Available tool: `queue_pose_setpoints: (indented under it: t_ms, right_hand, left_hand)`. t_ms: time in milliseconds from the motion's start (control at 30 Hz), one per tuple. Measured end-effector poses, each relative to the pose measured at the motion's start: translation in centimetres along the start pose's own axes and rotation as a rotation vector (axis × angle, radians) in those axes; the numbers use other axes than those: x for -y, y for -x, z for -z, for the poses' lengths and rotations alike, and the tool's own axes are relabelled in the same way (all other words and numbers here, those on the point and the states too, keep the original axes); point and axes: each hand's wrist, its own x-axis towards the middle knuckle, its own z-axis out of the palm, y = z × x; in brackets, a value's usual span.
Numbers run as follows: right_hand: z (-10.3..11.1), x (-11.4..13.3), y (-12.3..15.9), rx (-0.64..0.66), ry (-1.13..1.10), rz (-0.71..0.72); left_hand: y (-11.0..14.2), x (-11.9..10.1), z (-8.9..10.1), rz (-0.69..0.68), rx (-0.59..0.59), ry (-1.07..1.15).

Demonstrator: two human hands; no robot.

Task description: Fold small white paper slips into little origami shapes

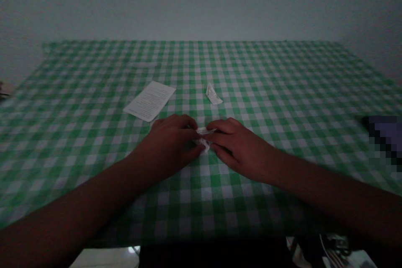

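Observation:
A small folded piece of white paper (205,131) lies between my hands, low over the tablecloth. My left hand (172,142) grips its left side, fingers and thumb closed on it. From the other side my right hand (237,144) pinches the same paper, and its fingertips almost meet those of the left. Much of the paper is hidden under the fingers. Just beyond the hands stands a small folded paper shape (214,94) with print on it. Up and to the left lies a flat printed sheet (150,101), set at an angle.
A green and white checked tablecloth (276,92) covers the table, which ends at a pale wall (201,4). At the right edge is a dark, pixelated object (386,136). Below the front edge, cables or similar items (337,245) show dimly at the right.

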Motion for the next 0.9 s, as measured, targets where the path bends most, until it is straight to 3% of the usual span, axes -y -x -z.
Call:
queue_pose_setpoints:
  t_ms: [300,667,900]
  right_hand:
    - [-0.71,-0.37,-0.69,-0.083,-0.06,-0.024]
    - [-0.24,-0.89,-0.65,-0.095,-0.162,-0.049]
    - [0.04,-0.85,-0.36,-0.121,-0.156,0.012]
  left_hand:
    - [0.04,0.11,0.06,-0.004,0.0,-0.009]
    - [0.23,-0.21,0.35,0.013,0.007,-0.052]
    - [0.5,-0.74,0.5,0.004,0.018,-0.114]
